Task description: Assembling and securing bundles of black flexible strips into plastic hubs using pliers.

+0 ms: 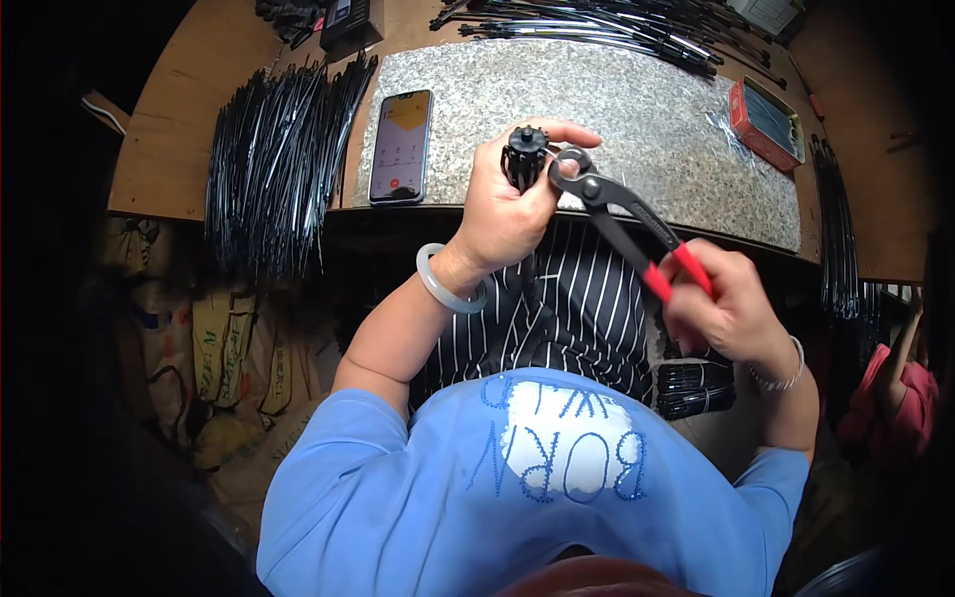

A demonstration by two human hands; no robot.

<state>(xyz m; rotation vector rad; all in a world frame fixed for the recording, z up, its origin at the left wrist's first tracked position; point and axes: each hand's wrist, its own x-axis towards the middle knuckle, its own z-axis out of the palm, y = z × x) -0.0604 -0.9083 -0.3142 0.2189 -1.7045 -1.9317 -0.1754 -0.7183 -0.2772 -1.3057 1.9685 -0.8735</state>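
Observation:
My left hand is wrapped round the top of what looks like a black umbrella frame. Its round, notched head points up out of my grip, and the lower part is mostly hidden by my hand. My right hand grips the red-ended handles of black pincers. The handles stand partly apart. The rounded jaws lie against my left thumb and forefinger, beside the notched head; whether they bite on anything is too small to tell.
A grey speckled slab covers the table's middle, with a phone on its left. Thin black ribs hang over the edge at left; more ribs lie at the back. A red tin holding thin wires sits right.

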